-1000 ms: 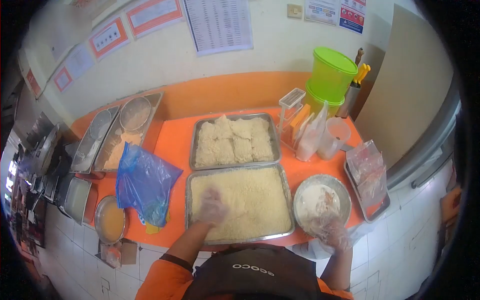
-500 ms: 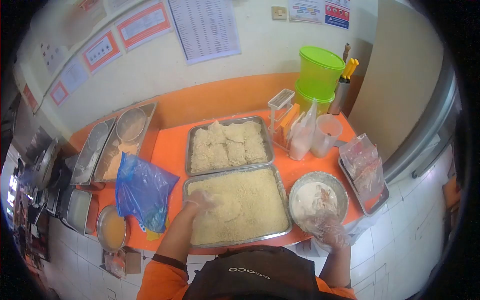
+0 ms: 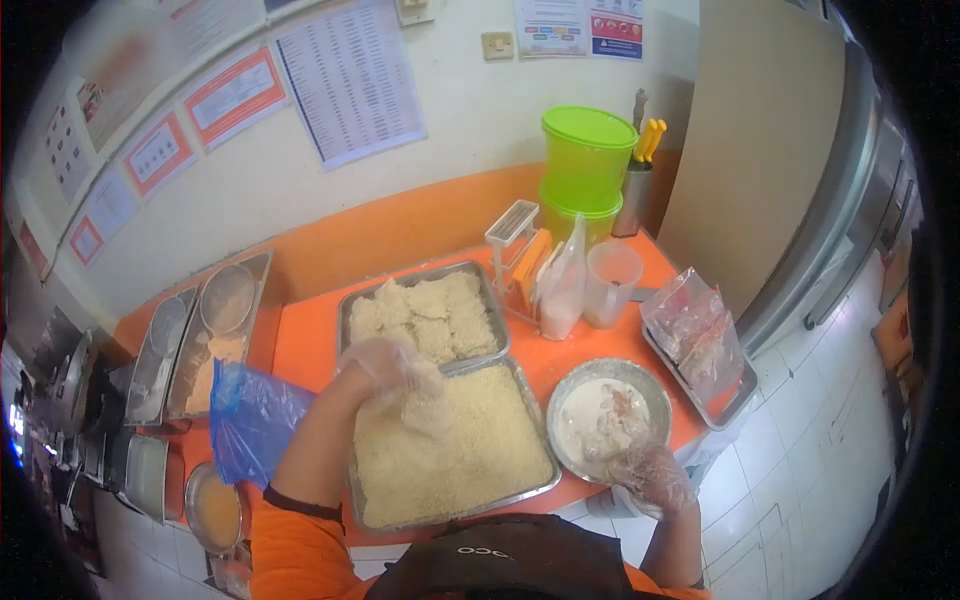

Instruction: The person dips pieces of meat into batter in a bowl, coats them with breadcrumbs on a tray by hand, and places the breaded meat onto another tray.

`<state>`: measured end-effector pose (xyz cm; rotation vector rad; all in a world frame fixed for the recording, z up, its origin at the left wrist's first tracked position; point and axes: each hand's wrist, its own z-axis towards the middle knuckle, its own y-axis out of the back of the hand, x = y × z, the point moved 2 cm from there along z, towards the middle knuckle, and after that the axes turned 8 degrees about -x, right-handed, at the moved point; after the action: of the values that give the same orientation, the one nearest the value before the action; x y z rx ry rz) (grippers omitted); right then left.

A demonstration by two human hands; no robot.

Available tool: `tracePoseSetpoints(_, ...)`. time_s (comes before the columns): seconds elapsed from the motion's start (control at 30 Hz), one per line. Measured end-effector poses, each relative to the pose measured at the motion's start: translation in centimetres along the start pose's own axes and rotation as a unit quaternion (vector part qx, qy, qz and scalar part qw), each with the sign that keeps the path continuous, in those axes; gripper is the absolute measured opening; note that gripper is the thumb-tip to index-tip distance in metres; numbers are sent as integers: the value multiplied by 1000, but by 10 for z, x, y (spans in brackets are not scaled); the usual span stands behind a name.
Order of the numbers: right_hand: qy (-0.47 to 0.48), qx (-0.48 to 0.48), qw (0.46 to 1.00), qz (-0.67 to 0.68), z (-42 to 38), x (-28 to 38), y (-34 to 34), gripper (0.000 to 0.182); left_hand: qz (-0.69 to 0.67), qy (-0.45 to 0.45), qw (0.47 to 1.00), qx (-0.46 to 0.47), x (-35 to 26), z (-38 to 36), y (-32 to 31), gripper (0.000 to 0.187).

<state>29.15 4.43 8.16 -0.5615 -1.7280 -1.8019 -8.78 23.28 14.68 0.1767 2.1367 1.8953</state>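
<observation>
My left hand (image 3: 385, 370), in a clear plastic glove, grips a crumb-coated piece (image 3: 428, 408) above the metal tray of crumbs (image 3: 480, 440). Behind it, another metal tray (image 3: 496, 318) holds several coated pieces (image 3: 440, 308), partly hidden by that hand. At the right, my gloved right hand (image 3: 650, 475) is at the near edge of a round metal bowl (image 3: 562, 392) with white flour and pieces in it (image 3: 610, 415). Its fingers look bent, and whatever they hold is hidden by glare and the glove.
Left are a blue plastic bag (image 3: 250, 420), metal bins with sieves (image 3: 228, 300) and a bowl of orange liquid (image 3: 215, 510). Behind stand green tubs (image 3: 588, 165), a clear jug (image 3: 612, 285) and a knife holder (image 3: 632, 200). A tray with plastic bags (image 3: 742, 392) is at right.
My left hand has risen from the crumbs and moved toward the rear tray, lifting a coated piece. My right hand stays by the bowl. The whole view has shifted.
</observation>
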Motion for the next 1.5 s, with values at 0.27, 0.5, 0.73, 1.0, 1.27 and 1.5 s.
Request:
tracePoseSetpoints(0.27,-35,-49,998,-8,-11,-40,2,23,57,-7,994,-94,-6,153,24,29)
tracePoseSetpoints(0.5,-117,-64,990,48,-10,-29,13,25,192,-84,963,-170,4,241,-116,43)
tracePoseSetpoints(0.73,-184,-45,979,70,9,-12,24,27,-19,7,981,-192,-20,178,-144,49)
tracePoseSetpoints(1.0,-56,-59,988,-132,44,-41,8,25,-75,0,953,-292,70,48,-144,33)
tracePoseSetpoints(1.27,-134,102,924,-344,91,-76,-69,33,-182,271,762,-559,109,-144,-210,24)
tracePoseSetpoints(1.5,-104,218,889,-389,103,-90,-69,54,-187,237,820,-487,95,-181,-240,28)
